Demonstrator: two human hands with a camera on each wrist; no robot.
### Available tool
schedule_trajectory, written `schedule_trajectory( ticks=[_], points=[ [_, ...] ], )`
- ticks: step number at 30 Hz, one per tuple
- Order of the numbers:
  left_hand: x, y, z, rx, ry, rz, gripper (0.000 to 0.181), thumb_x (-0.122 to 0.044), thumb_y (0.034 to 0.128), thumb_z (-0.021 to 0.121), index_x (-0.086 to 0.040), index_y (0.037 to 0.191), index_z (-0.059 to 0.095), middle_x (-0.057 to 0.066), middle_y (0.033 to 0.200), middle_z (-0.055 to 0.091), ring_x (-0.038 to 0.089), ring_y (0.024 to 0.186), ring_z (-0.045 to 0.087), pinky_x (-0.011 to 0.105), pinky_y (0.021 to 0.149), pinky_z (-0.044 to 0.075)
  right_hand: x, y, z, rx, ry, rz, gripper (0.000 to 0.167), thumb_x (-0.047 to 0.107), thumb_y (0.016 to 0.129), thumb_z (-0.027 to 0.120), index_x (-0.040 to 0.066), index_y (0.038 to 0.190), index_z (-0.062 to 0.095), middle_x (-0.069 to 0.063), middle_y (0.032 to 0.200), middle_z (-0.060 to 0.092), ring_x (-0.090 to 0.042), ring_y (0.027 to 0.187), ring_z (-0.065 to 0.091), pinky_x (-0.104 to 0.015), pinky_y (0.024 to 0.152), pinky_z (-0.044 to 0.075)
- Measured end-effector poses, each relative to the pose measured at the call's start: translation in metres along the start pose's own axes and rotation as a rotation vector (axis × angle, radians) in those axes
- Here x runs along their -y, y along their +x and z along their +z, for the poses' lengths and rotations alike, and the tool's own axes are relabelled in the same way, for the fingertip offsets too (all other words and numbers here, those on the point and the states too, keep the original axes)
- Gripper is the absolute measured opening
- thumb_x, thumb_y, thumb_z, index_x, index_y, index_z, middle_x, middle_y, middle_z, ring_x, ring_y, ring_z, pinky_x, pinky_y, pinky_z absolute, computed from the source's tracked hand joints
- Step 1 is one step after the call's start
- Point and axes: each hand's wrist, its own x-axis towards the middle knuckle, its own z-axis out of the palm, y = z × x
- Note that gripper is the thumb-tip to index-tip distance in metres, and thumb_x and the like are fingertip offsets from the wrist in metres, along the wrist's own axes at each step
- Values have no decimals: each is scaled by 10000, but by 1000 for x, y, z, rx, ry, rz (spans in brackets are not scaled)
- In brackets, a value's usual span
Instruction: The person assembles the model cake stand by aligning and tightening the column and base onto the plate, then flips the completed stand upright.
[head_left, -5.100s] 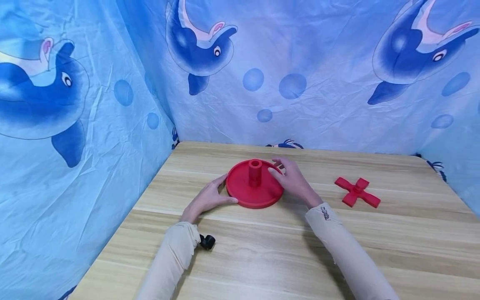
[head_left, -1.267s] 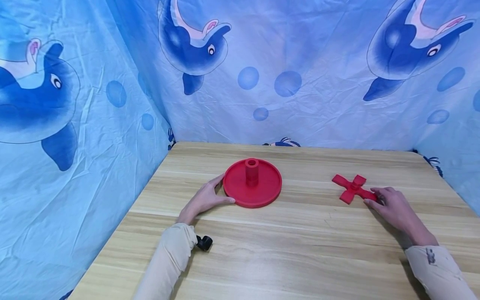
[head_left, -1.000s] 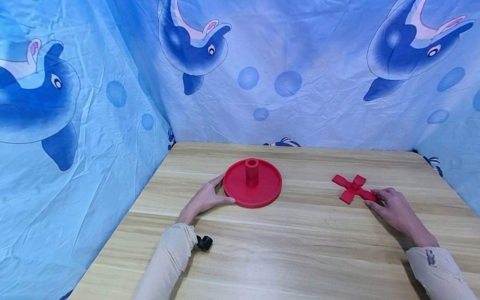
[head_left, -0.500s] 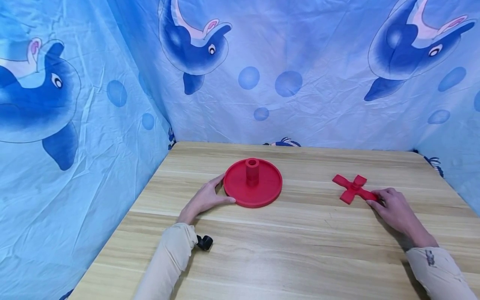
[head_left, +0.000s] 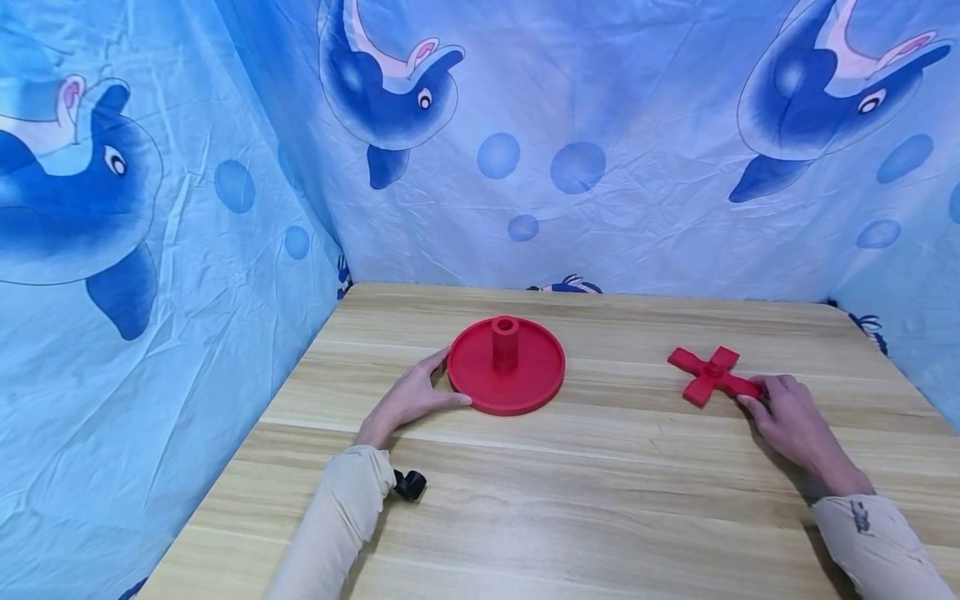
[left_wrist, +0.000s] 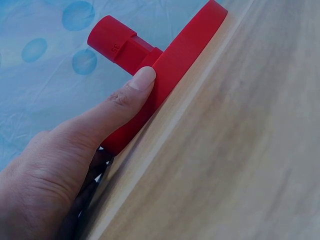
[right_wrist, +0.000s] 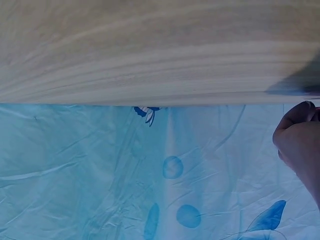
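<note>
A red round base (head_left: 471, 367) with a raised rim lies on the table, and a hollow post (head_left: 506, 348) stands upright at its centre. My left hand (head_left: 408, 400) grips the base's left edge, thumb at the front. In the left wrist view that thumb presses the rim (left_wrist: 187, 50), below the post (left_wrist: 117, 45) marked "35"; the other fingers are mostly hidden. To the right is a red four-armed cross piece (head_left: 713, 372) with a small peg upward at its middle. My right hand (head_left: 797, 423) pinches its right arm. In the right wrist view only part of the right hand (right_wrist: 302, 142) shows.
The wood-grain table (head_left: 570, 508) extends all round both pieces. Blue curtains printed with dolphins (head_left: 622, 250) hang behind it and at its sides. A small black device (head_left: 410, 485) sits at the left cuff.
My right hand has gone from the base over to the cross piece and taken hold of its right arm. Lately the cross piece has shifted slightly rightward. My left hand stays at the base.
</note>
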Motion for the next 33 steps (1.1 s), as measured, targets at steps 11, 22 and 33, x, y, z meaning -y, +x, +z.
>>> schedule_trajectory(
  ticks=[11, 22, 33],
  points=[
    [0, 0, -1, 1, -4, 9, 1113, -625, 728, 878, -239, 1631, 356, 8, 1595, 434, 261, 1466, 366, 564, 1142, 375, 3, 3, -6, 2, 20, 9, 421, 45, 995, 669, -252, 1241, 500, -365, 1086, 477, -479, 975, 415, -648, 789, 416],
    [1, 0, -1, 2, -5, 1, 1125, -644, 719, 874, -239, 1631, 356, 8, 1592, 437, 261, 1464, 367, 564, 1134, 386, 11, 6, -7, 0, 67, 33, 441, 89, 1023, 651, -233, 1277, 487, -343, 1135, 446, -483, 1022, 397, -638, 798, 422],
    [-1, -1, -1, 4, -3, -5, 1143, -677, 713, 858, -224, 1633, 353, 22, 1600, 424, 268, 1464, 365, 574, 1122, 399, 24, 13, -7, -3, 116, 41, 438, 117, 1026, 654, -211, 1276, 506, -321, 1149, 451, -457, 1019, 396, -522, 758, 429]
  ],
)
